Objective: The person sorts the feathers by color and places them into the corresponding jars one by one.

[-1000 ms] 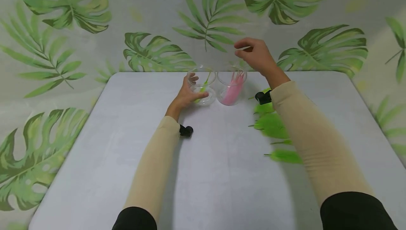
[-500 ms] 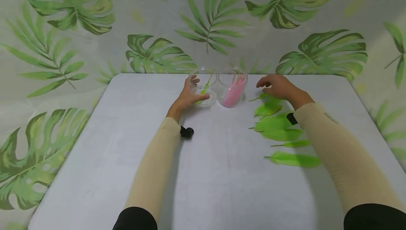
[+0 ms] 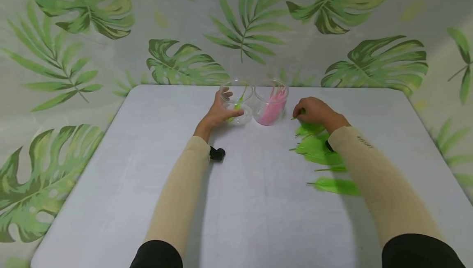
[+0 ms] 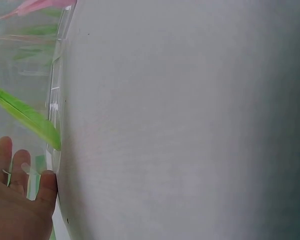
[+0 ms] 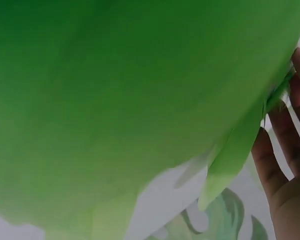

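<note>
My left hand (image 3: 218,111) curves round the side of a clear plastic cup (image 3: 236,102) near the table's far edge. Inside leans one green feather (image 4: 27,117), tip up. Beside it, a second clear cup (image 3: 260,101) stands with several pink feathers (image 3: 272,108) in it. Right of the cups, my right hand (image 3: 313,111) pinches a green feather (image 5: 235,150) near its quill end; most of that feather is hidden under the hand in the head view. More green feathers (image 3: 318,149) lie in a column below this hand, partly covered by the forearm.
A white table (image 3: 111,169) carries everything. Behind it hangs a leaf-patterned cloth (image 3: 184,13). The two cups stand side by side, very close together. One green feather (image 3: 334,185) lies nearest me, apart from the others.
My right hand has come down from above the pink-feather cup to the topmost green feather and now pinches it. My left hand stays on its cup.
</note>
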### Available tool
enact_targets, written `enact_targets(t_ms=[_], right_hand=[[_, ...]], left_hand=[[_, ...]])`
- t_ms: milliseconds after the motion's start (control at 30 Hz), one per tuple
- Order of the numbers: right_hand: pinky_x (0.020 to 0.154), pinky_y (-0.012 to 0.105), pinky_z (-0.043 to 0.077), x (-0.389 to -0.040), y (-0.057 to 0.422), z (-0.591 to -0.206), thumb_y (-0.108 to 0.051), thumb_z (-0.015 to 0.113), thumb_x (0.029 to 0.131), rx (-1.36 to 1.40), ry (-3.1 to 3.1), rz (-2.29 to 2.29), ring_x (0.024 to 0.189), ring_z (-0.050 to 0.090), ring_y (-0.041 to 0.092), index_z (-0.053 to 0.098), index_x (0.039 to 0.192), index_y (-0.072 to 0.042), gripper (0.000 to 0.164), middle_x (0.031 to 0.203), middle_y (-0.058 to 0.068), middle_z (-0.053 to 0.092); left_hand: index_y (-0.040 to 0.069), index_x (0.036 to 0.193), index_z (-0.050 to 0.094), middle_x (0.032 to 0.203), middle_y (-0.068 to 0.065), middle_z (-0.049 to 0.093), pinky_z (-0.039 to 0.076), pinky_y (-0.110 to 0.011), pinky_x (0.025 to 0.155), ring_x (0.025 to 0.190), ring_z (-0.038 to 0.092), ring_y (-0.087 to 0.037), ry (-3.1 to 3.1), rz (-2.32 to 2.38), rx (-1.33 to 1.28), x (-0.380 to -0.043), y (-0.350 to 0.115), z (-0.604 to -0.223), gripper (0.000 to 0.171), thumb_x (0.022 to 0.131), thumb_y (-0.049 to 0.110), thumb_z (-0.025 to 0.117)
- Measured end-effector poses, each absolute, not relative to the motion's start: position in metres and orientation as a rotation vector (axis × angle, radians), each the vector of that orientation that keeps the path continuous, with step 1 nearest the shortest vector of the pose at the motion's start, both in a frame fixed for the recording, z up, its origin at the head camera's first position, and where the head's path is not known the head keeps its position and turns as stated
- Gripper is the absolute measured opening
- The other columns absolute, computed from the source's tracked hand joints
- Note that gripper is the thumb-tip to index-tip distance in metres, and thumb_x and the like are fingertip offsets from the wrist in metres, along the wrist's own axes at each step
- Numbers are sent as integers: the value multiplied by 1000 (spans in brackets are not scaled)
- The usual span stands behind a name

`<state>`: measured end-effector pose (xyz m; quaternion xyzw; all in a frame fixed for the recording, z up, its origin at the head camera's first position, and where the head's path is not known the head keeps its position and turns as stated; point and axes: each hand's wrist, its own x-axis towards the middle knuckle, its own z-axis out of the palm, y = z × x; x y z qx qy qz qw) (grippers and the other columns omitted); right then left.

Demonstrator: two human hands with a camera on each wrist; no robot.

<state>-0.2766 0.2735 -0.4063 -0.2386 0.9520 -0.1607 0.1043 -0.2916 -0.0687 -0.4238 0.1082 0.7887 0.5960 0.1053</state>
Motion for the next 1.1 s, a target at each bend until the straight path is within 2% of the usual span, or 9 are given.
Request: enact_targets(t_ms=[100, 467, 667, 833, 967, 1100], right_hand=[[92, 51, 51, -275, 273, -406, -2, 65, 91, -726, 2825, -469, 101, 64, 35, 76, 98, -4, 13, 106, 17, 71], [92, 51, 51, -273, 270, -406, -2, 63, 92, -734, 2835, -406, 101, 64, 35, 75, 100, -2, 13, 106, 17, 71], [91, 50, 51, -273, 268, -404, -4, 61, 94, -650, 2820, -416, 100, 64, 32, 73, 100, -4, 14, 107, 15, 71], [91, 50, 49, -275, 266, -404, -7, 59, 94, -611, 2818, -452, 97, 62, 30, 73, 97, -6, 14, 105, 14, 71], [90, 51, 49, -276, 269, -403, -8, 59, 94, -609, 2828, -477, 96, 62, 31, 73, 96, -6, 14, 104, 14, 71], [91, 53, 48, -278, 277, -392, -8, 59, 96, -557, 2877, -567, 102, 61, 34, 72, 103, -5, 15, 109, 17, 70]], left_hand=[[13, 157, 12, 161, -14, 29, 24, -50, 123, 150, 24, -33, 2306, 1758, 311, -292, -68, -423, 103, 80, 13, 81], [16, 155, 17, 158, -10, 34, 29, -46, 121, 147, 31, -29, 2351, 1768, 301, -293, -68, -429, 102, 78, 17, 84], [17, 153, 20, 162, -4, 30, 28, -43, 122, 147, 32, -26, 2356, 1757, 270, -293, -70, -429, 101, 76, 19, 85], [14, 152, 20, 158, -7, 37, 28, -44, 122, 147, 32, -29, 2328, 1785, 280, -293, -71, -430, 100, 76, 16, 85], [11, 153, 19, 158, -11, 37, 27, -46, 122, 148, 31, -32, 2301, 1812, 313, -294, -71, -431, 99, 78, 13, 84], [11, 153, 18, 157, -14, 37, 27, -47, 122, 148, 30, -33, 2290, 1819, 327, -294, -69, -430, 99, 78, 12, 84]])
